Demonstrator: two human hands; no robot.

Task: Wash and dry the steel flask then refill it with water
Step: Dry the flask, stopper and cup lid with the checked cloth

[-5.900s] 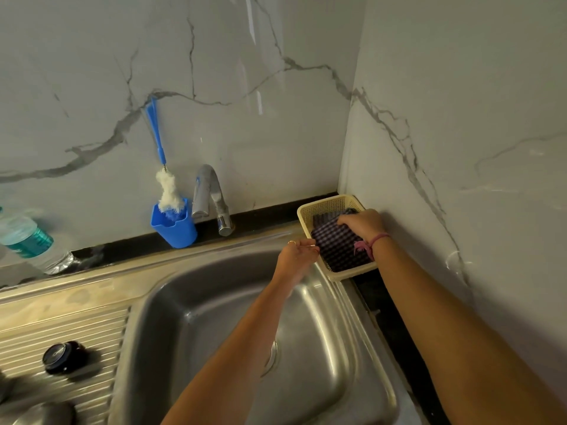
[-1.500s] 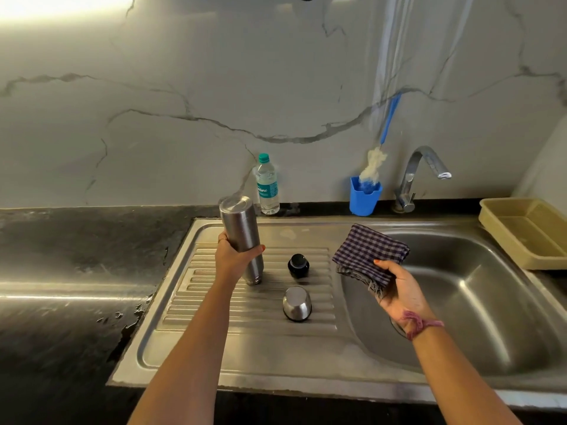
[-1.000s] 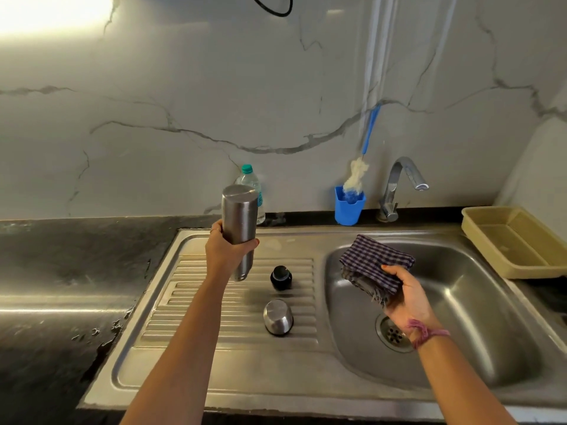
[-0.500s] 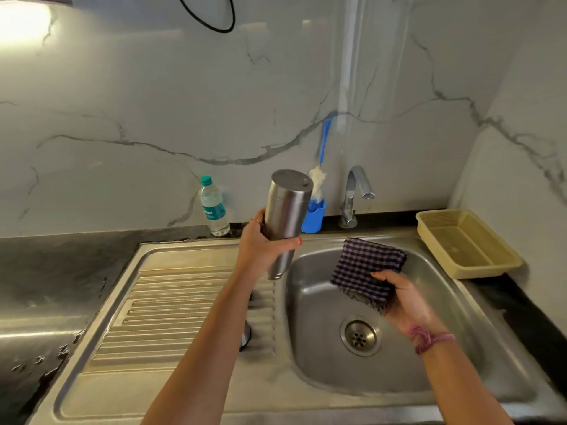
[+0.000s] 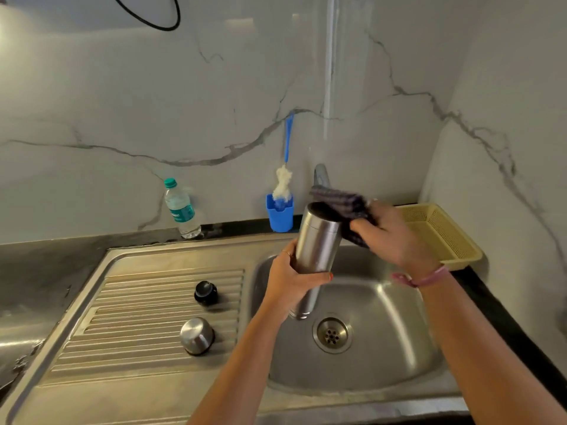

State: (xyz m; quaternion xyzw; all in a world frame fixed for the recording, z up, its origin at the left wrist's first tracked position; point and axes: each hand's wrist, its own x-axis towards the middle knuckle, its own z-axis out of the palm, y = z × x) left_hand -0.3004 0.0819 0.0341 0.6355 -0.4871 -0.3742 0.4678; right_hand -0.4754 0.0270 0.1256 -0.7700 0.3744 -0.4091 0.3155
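head view: left hand (image 5: 291, 279) is gripping the smooth cylindrical steel flask (image 5: 319, 243), fingers wrapped round it, tilted over the brushed-steel sink (image 5: 399, 326). right hand (image 5: 389, 237) is clutching the checked cloth (image 5: 340, 204), pressing it against the flask's upper end.

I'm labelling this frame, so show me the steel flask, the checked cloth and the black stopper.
steel flask (image 5: 317, 240): head view, middle of its body.
checked cloth (image 5: 346, 204): head view, fold over the flask's top.
black stopper (image 5: 205, 292): head view, its top.

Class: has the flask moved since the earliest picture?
Yes. The flask left the drainboard; it is now held over the basin.
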